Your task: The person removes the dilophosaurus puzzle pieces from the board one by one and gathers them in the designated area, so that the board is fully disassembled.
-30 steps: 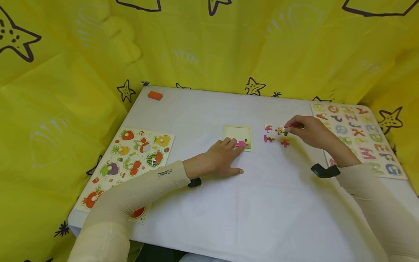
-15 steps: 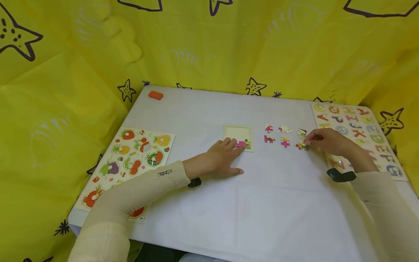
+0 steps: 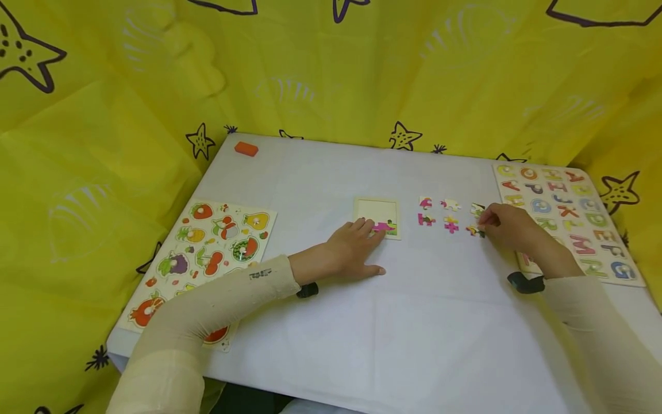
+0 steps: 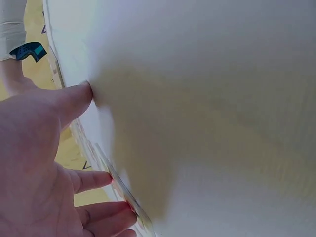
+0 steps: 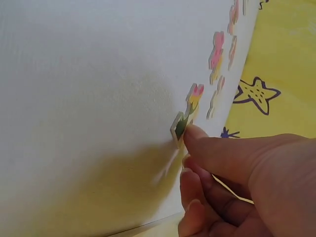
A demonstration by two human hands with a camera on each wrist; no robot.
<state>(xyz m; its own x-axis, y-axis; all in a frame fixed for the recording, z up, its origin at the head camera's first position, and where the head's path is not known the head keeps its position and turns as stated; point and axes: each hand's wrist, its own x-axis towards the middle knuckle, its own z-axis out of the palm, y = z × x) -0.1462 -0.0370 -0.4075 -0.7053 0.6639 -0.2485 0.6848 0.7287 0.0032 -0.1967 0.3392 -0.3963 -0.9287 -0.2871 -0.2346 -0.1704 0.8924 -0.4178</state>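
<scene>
My left hand (image 3: 354, 247) lies flat with its fingertips on a small square puzzle tray (image 3: 374, 210). In the tray's lower part sits a pink and green piece (image 3: 383, 226). The left wrist view shows the thumb spread away and the fingertips on the tray's edge (image 4: 118, 180). At the right end of the lower row of loose jigsaw pieces, my right hand (image 3: 512, 230) pinches a jigsaw piece (image 5: 178, 126) with a flower and green leaf between thumb and fingers, down at the tabletop. Beside it lie a pink and yellow piece (image 3: 451, 225) and a pale piece (image 3: 451, 204).
A fruit peg board (image 3: 219, 221) lies at the left, partly under the left sleeve. An alphabet board (image 3: 581, 224) lies at the right, partly behind the right hand. An orange block (image 3: 246, 149) is near the back left corner. A yellow curtain (image 3: 320, 75) surrounds the white table.
My right hand has moved from the middle of the loose pieces to their right end, carrying a piece there and setting it down in the lower row. My left hand stays on the tray.
</scene>
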